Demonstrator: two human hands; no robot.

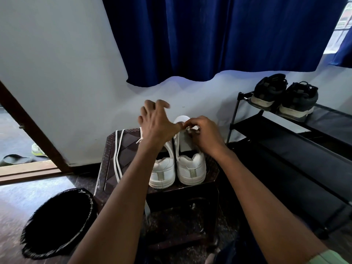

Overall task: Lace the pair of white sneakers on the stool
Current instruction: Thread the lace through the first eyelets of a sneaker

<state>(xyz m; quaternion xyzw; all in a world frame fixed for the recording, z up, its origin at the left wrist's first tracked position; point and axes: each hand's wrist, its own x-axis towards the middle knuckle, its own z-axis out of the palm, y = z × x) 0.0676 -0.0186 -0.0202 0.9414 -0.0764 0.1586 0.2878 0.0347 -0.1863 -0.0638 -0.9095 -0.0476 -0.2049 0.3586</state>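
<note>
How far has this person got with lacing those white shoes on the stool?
Early days. Both white sneakers stand on the dark brown plastic stool. In hand: the left hand and right hand work a lace end near the toe of the right white sneaker. Left: the rest of it, and the left white sneaker, whose loose white lace lies beside it.

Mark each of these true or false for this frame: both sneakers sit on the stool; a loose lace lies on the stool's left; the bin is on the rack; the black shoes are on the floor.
1. Both white sneakers sit on the stool. True.
2. A loose lace lies on the stool's left. True.
3. The bin stands on the rack. False: on the floor.
4. The black shoes are on the floor. False: on the rack's top shelf.
</note>
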